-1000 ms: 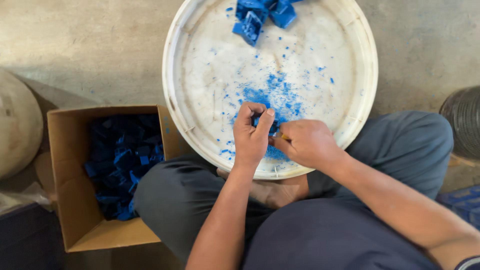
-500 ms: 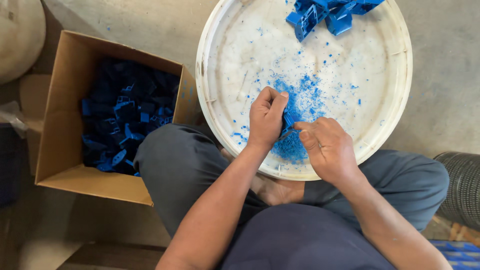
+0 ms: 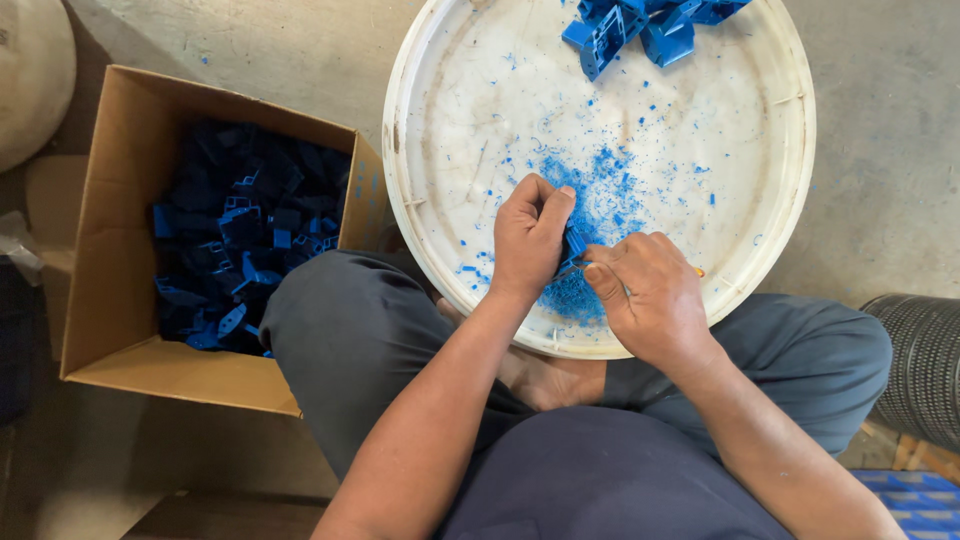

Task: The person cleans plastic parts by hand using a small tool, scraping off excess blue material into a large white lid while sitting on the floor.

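My left hand (image 3: 528, 235) pinches a small blue plastic part (image 3: 574, 241) over the near side of a round white tray (image 3: 440, 120). My right hand (image 3: 650, 295) is closed around a thin tool (image 3: 566, 270) whose tip meets the part; most of the tool is hidden in the fist. Blue shavings (image 3: 600, 190) lie heaped under and just beyond the hands. Several more blue plastic parts (image 3: 640, 25) sit piled at the tray's far edge.
An open cardboard box (image 3: 110, 250) holding several dark blue parts (image 3: 240, 235) stands to my left on the concrete floor. My crossed legs in grey trousers (image 3: 350, 330) sit under the tray. A dark ribbed cylinder (image 3: 925, 370) is at the right edge.
The view has shifted, so the tray and box sit differently in frame. Both hands stay together on the blue part over the shavings, with small finger movements.
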